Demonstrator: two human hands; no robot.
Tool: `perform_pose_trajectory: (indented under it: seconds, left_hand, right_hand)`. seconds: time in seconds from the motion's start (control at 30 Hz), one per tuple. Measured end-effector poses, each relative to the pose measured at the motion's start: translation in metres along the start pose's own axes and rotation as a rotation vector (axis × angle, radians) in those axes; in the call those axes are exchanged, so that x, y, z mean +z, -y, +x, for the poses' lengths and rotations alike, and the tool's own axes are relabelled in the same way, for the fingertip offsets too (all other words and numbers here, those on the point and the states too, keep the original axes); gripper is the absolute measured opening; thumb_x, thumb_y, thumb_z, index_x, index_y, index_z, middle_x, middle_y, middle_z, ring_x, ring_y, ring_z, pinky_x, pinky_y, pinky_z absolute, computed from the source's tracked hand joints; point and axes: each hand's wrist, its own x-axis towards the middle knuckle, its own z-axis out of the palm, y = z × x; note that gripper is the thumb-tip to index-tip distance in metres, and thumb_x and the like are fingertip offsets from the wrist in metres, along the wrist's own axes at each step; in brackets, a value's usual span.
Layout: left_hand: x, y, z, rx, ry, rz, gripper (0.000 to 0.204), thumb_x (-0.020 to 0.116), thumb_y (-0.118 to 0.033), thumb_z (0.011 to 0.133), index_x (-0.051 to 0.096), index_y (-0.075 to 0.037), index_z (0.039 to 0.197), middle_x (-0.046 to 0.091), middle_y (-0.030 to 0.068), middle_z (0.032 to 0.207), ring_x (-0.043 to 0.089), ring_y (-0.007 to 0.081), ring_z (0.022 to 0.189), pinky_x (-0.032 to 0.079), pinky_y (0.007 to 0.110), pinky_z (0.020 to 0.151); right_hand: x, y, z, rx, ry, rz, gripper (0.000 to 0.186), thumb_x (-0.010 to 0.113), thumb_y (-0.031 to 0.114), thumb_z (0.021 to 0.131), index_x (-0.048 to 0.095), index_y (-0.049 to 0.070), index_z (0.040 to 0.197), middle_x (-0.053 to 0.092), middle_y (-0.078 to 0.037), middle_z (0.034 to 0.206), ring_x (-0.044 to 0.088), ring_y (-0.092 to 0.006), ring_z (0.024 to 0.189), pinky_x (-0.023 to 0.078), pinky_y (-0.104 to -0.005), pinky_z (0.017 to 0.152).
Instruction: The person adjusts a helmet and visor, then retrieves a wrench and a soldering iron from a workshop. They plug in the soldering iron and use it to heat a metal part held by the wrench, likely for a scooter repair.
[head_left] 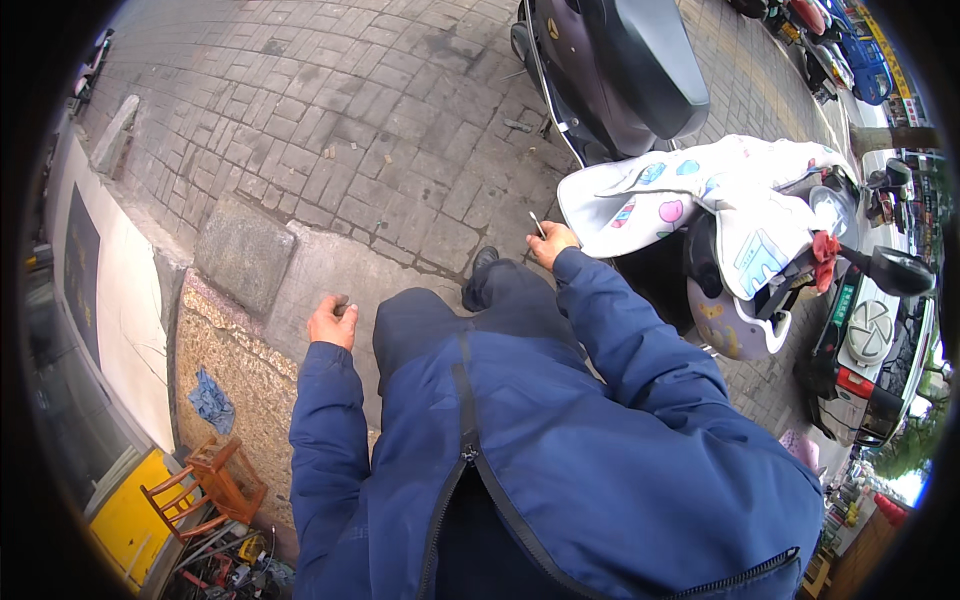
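My right hand [550, 243] is closed on a thin, silvery tool [537, 224] that points upward, beside a white, cartoon-printed scooter windshield quilt [615, 220]. The quilt drapes over a scooter's front with a mirror [900, 268]; a pale helmet [725, 320] hangs below. Above stands a dark scooter seat [645, 60]. My left hand [331, 323] has curled fingers over the pale pavement slab [385, 275], with something small and dark at the fingertips that I cannot make out. My knees are bent beneath me.
Brick paving [380, 120] spreads ahead. At left are a stone block [243, 262], a low wall [130, 330], a blue rag [210, 398], a wooden stool [220, 478] and jumbled tools [240, 565]. A white car [858, 380] stands at the right.
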Motion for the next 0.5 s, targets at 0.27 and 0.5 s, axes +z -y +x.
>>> perform_pose_trajectory:
  seconds: [0.27, 0.5]
  left_hand:
    - [0.11, -0.12, 0.155, 0.068, 0.282, -0.192, 0.03, 0.066, -0.009, 0.08, 0.063, 0.004, 0.107, 0.067, 0.0177, 0.095, 0.069, 0.0217, 0.08, 0.054, 0.031, 0.071]
    - [0.215, -0.154, 0.32, 0.073, 0.476, -0.182, 0.026, 0.065, -0.015, 0.079, 0.063, -0.002, 0.102, 0.063, 0.0157, 0.091, 0.064, 0.0287, 0.078, 0.051, 0.037, 0.071]
  right_hand:
    - [-0.027, 0.062, 0.192, 0.072, 0.003, 0.051, 0.023, 0.069, 0.025, 0.075, 0.067, 0.006, 0.089, 0.068, -0.016, 0.084, 0.066, -0.032, 0.085, 0.05, -0.0379, 0.079]
    - [-0.014, 0.049, 0.356, 0.224, -0.153, -0.007, 0.023, 0.072, 0.025, 0.072, 0.067, 0.008, 0.087, 0.068, -0.015, 0.079, 0.066, -0.0311, 0.08, 0.05, -0.0375, 0.077]
